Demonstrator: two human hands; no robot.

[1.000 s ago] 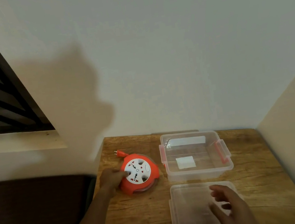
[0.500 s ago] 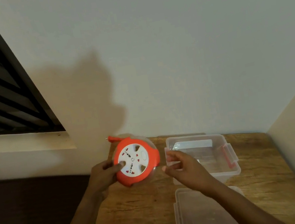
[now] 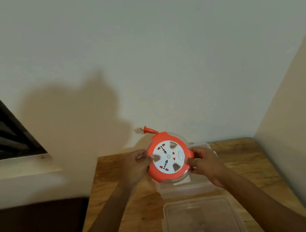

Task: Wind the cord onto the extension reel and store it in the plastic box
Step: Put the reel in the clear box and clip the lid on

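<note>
While the extension reel (image 3: pixel 168 156) hangs above the open plastic box (image 3: pixel 184 189), it is gripped at both edges: the left hand (image 3: pixel 136 167) curls round its left rim with one of its fingers (image 3: pixel 156 157) lying on the white socket face, and the right hand (image 3: pixel 206 160) clasps the right rim, thumb on the orange edge. Beyond the fingers, at the reel's far side, the plug (image 3: pixel 147 130) sticks out on a short stub of cord; the rest appears wound in. The reel looks nearly as broad as the box, so my worry is that it catches on a wall while going down, or that the protruding plug rides over the far rim and keeps it from seating. Nearer than the hands, the clear lid (image 3: pixel 201 223) lies flat on the wooden worktop (image 3: pixel 258 169), not yet fitted.
</note>
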